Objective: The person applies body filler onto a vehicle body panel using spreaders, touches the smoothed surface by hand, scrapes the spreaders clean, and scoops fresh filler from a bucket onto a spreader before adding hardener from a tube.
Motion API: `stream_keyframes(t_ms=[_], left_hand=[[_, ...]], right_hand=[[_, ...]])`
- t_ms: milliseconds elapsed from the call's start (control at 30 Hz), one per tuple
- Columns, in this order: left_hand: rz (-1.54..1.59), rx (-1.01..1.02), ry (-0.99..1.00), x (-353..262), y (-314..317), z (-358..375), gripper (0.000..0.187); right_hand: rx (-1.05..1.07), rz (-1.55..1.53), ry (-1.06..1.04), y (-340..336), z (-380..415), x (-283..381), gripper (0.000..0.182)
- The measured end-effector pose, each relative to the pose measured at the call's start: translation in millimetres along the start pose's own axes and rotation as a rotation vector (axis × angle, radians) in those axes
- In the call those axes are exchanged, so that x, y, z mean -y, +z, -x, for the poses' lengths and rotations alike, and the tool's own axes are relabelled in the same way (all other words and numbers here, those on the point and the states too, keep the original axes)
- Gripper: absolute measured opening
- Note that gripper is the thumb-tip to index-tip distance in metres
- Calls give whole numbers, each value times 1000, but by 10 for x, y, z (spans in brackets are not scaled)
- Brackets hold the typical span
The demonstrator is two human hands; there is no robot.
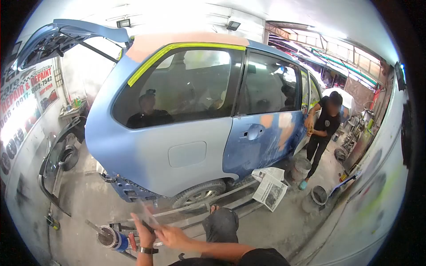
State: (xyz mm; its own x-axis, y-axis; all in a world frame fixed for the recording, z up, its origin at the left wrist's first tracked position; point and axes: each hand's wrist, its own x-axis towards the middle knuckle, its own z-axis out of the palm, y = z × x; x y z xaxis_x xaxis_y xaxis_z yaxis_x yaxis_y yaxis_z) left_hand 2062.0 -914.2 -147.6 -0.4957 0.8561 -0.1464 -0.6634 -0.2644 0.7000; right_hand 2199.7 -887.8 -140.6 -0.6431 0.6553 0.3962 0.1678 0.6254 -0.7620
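Low in the view, my left hand (144, 232) is raised with its fingers stretched out, a dark watch (149, 250) on its wrist. My right hand (174, 237) reaches across from the right, fingers closed together close to the left palm. A thin, pale, see-through flat piece (148, 213) rises from between the hands, smeared by motion; its kind cannot be made out. Beyond the hands stands a blue van (128, 155) with grey primer on its rear side. Below my hands sits an open can (116, 241) with a stick in it.
Metal rails (182, 216) lie along the van by the rear wheel (199, 193). Newspaper (270, 190) rests farther right, near a bucket (301, 166) and another bucket (318, 195). A co-worker (327, 119) stands touching the van's front side. A removed bumper (53, 168) leans left.
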Motion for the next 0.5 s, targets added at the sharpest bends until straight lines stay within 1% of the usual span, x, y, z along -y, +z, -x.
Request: stream_keyframes(t_ms=[33,67,100,133,167,200,233,267,333,367,433,467,500], left_hand=[[-104,53,-20,17,-98,-53,71],[-207,106,-45,89,-253,-115,68],[-313,156,-72,138,-349,-122,66],[-559,134,-64,76,-146,50,56],[-1009,217,123,98,-159,102,44],[-1068,215,246,153,-97,182,39],[-1122,212,370,196,-32,267,35],[-1202,233,433,146,12,337,33],[-1356,272,555,13,127,441,29],[-1371,297,532,11,144,452,27],[-1393,352,484,47,158,477,24],[-1361,270,570,96,113,443,18],[-1367,230,556,105,64,414,16]], right_hand=[[57,-27,-28,58,126,29,38],[-28,29,-50,145,105,-117,39],[-96,35,16,163,-34,-321,36],[-166,37,82,125,-217,-469,35],[-91,74,257,-82,-401,-481,34],[-14,114,428,-313,-558,-503,37],[-128,104,448,-410,-656,-633,42],[-241,95,467,-456,-715,-737,49],[-413,-37,365,-468,-718,-764,51],[-496,-104,321,-442,-682,-769,52],[-359,-169,341,-369,-563,-745,51],[-296,-204,347,-325,-512,-728,50],[-235,-241,352,-279,-471,-723,50]])
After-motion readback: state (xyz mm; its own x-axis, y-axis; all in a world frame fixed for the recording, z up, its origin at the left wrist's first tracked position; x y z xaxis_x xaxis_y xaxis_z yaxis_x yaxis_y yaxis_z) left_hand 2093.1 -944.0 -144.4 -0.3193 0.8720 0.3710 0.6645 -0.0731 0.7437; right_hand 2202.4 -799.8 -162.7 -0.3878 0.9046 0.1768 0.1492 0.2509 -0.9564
